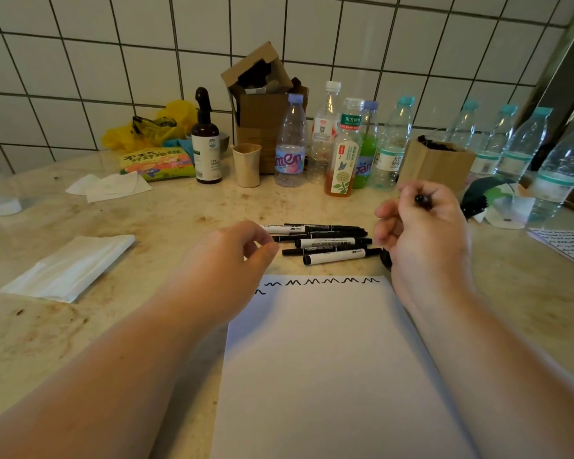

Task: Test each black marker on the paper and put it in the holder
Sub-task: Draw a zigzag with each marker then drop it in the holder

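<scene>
A white sheet of paper (pixel 328 359) lies in front of me, with a row of black squiggles along its top edge. Just beyond it lies a pile of several black markers (pixel 325 241), some with white barrels. My right hand (pixel 424 233) grips one black marker (pixel 423 201), whose dark end pokes out above the curled fingers. It hovers right of the pile, in front of the brown cardboard holder (pixel 438 167), which has dark marker ends showing at its top. My left hand (pixel 226 260) hovers at the pile's left end, fingers loosely curled, holding nothing.
Several water and drink bottles (pixel 290 144) stand in a row behind the markers. A beige cup (pixel 247 165), brown spray bottle (pixel 206 144), cardboard box (pixel 262 107) and snack bag sit at the back. Folded tissue (pixel 70 270) lies left. A scribbled paper (pixel 567 246) lies far right.
</scene>
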Available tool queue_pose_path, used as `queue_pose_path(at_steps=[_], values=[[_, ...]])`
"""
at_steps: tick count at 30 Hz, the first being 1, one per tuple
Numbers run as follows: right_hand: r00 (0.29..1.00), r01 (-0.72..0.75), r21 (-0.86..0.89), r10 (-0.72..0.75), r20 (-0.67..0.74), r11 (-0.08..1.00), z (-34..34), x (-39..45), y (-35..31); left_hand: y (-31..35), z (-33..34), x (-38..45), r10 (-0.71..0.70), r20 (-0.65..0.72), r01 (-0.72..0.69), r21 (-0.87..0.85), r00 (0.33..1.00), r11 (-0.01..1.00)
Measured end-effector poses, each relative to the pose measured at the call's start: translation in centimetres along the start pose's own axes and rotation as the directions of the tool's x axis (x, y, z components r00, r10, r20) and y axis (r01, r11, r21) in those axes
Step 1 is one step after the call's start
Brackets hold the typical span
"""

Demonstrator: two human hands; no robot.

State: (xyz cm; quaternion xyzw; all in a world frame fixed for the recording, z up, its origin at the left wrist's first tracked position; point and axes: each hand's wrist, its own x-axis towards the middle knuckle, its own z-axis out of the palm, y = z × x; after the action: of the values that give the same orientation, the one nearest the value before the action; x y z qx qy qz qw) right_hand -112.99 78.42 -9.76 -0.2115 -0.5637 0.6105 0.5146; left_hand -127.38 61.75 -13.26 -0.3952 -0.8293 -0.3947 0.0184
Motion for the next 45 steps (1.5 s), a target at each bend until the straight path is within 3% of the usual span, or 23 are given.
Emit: queue_pose_path(at_steps=[5, 8, 12, 15, 17, 20, 23, 27, 39, 42, 44, 45], values=[[0.980, -0.199, 0.184, 0.193, 0.048, 0.963, -0.2, 1.0, -0.1, -0.3, 0.1, 0.1, -0.006, 0.001, 0.006, -0.024, 1.000, 1.000], [0.978, -0.206, 0.215, 0.197, 0.062, 0.955, -0.4, 1.1, -0.2, -0.3, 0.2, 0.1, 0.001, -0.014, -0.001, -0.014, 1.000, 1.000], [0.997, 0.053, 0.060, -0.056, 0.053, 0.997, -0.9, 0.7, -0.4, -0.3, 0.2, 0.1, 0.004, -0.016, -0.004, -0.011, 1.000, 1.000], [0.947, 0.262, -0.198, -0.212, 0.242, 0.944, -0.7, -0.3, 0.2, -0.3, 0.2, 0.2, -0.002, -0.010, 0.002, -0.010, 1.000, 1.000], [0.910, 0.317, -0.442, -0.139, 0.390, 0.839, -0.3, -0.5, 1.5, -0.4, 0.2, 0.3, -0.011, 0.000, 0.011, -0.004, 1.000, 1.000], [0.878, 0.368, -0.755, 0.064, 0.474, 0.543, -0.1, -0.3, 3.3, -0.6, 0.2, 0.5, -0.035, 0.002, 0.035, 0.008, 0.999, 0.999], [0.878, 0.329, -0.867, 0.217, 0.427, 0.374, -0.2, -0.1, 4.0, -0.8, 0.3, 0.5, -0.048, -0.006, 0.048, -0.013, 0.999, 0.999], [0.865, 0.382, -0.879, 0.224, 0.449, 0.285, -0.3, -0.2, 4.1, -0.8, 0.4, 0.5, -0.059, -0.021, 0.059, -0.002, 0.998, 0.998], [0.823, 0.438, -0.843, 0.238, 0.516, 0.312, -0.3, -0.1, 4.2, -0.6, 0.3, 0.3, -0.056, -0.026, 0.056, -0.019, 0.998, 0.998], [0.812, 0.486, -0.812, 0.177, 0.556, 0.322, -0.3, -0.1, 4.2, -0.5, 0.2, 0.2, -0.055, -0.018, 0.054, -0.025, 0.998, 0.998], [0.798, 0.533, -0.751, 0.064, 0.599, 0.389, -0.1, -0.3, 3.9, -0.4, 0.0, 0.2, -0.053, -0.011, 0.053, -0.021, 0.999, 0.998], [0.805, 0.517, -0.715, 0.016, 0.593, 0.471, 0.0, -0.4, 3.7, -0.3, -0.1, 0.2, -0.051, -0.005, 0.051, -0.016, 0.999, 0.999]])
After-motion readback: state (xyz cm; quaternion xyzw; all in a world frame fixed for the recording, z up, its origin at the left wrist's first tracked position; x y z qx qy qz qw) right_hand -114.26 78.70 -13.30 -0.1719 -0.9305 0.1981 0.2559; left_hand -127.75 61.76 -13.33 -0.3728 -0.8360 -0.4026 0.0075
